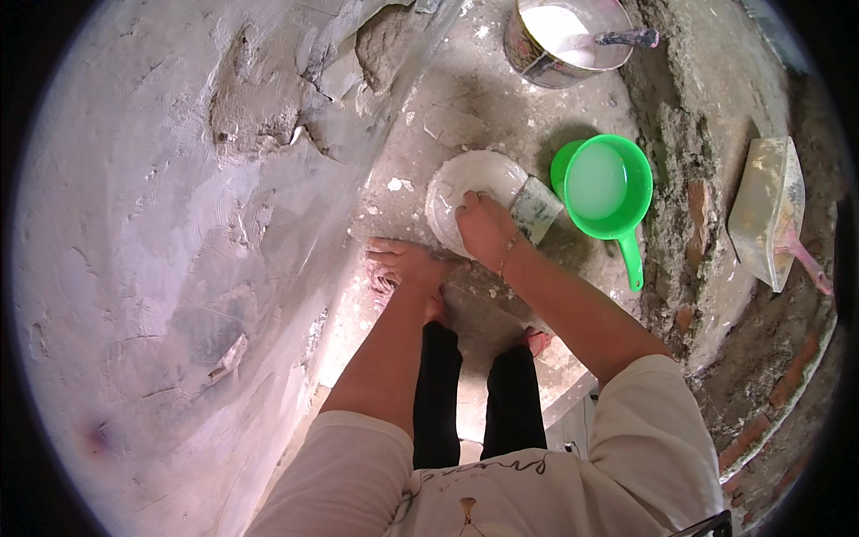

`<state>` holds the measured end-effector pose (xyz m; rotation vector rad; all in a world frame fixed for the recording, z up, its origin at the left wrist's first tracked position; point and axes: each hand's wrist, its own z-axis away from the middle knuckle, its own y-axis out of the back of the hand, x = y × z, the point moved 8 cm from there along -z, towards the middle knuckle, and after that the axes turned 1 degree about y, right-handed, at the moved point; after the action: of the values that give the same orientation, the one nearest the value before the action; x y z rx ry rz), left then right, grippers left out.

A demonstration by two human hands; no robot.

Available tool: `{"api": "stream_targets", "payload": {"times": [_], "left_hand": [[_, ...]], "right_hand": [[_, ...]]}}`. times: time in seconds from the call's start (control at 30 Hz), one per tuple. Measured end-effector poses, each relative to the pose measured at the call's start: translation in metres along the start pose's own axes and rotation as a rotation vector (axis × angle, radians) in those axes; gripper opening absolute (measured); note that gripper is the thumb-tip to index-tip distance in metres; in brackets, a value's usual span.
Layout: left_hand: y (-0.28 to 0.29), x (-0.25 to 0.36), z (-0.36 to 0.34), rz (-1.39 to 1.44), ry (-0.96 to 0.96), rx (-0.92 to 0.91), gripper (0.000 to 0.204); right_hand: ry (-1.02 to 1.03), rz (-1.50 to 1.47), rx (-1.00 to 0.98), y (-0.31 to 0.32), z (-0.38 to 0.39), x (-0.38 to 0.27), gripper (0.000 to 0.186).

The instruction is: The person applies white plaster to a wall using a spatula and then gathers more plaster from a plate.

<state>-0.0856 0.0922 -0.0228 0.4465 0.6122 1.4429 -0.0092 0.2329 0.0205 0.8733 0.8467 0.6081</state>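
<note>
My right hand is over a round white-coated bowl, its fingers curled down inside. What those fingers grip is hidden. A flat, grey, plaster-smeared blade lies against the bowl's right rim, beside that hand; whether the hand holds it cannot be made out. Below and left of the bowl, my left hand has its fingers stretched out to the left, over a crumpled pinkish thing on the floor. To the bowl's right stands a green dipper with cloudy whitish liquid in it.
A bucket at the far end contains white material and a dark-handled tool. On the right, a dustpan-like scoop with a pink handle lies past a rough ledge. A patchy plastered wall rises along the left.
</note>
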Motion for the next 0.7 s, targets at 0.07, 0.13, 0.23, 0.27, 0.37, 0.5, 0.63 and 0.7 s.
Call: {"api": "stream_targets", "payload": {"times": [0.07,0.13,0.23,0.27,0.37,0.5,0.63,0.7], "left_hand": [[-0.002,0.002,0.001,0.005,0.002,-0.015,0.152],[-0.002,0.003,0.004,0.023,0.006,-0.044,0.157],[0.000,0.004,0.007,0.057,0.010,-0.075,0.164],[-0.002,0.003,0.004,0.060,0.009,-0.064,0.164],[-0.006,0.000,-0.003,0.077,0.004,-0.037,0.164],[-0.001,-0.007,-0.009,0.124,0.035,-0.039,0.163],[-0.005,-0.002,-0.005,0.081,0.004,-0.051,0.163],[-0.004,0.001,0.001,0.073,-0.016,-0.059,0.163]], "right_hand": [[-0.084,-0.084,0.029,0.004,0.000,0.011,0.013],[-0.143,-0.131,0.031,0.007,0.000,0.024,0.020],[-0.180,-0.053,0.310,0.029,0.010,0.022,0.032],[-0.190,0.029,0.384,0.032,0.012,0.021,0.035],[-0.220,0.200,0.473,0.015,0.018,0.012,0.040],[-0.226,-0.175,0.049,-0.005,0.021,-0.014,0.045],[-0.297,-0.318,0.260,0.017,0.034,0.010,0.047],[-0.325,-0.142,0.451,0.026,0.027,0.026,0.042]]}}
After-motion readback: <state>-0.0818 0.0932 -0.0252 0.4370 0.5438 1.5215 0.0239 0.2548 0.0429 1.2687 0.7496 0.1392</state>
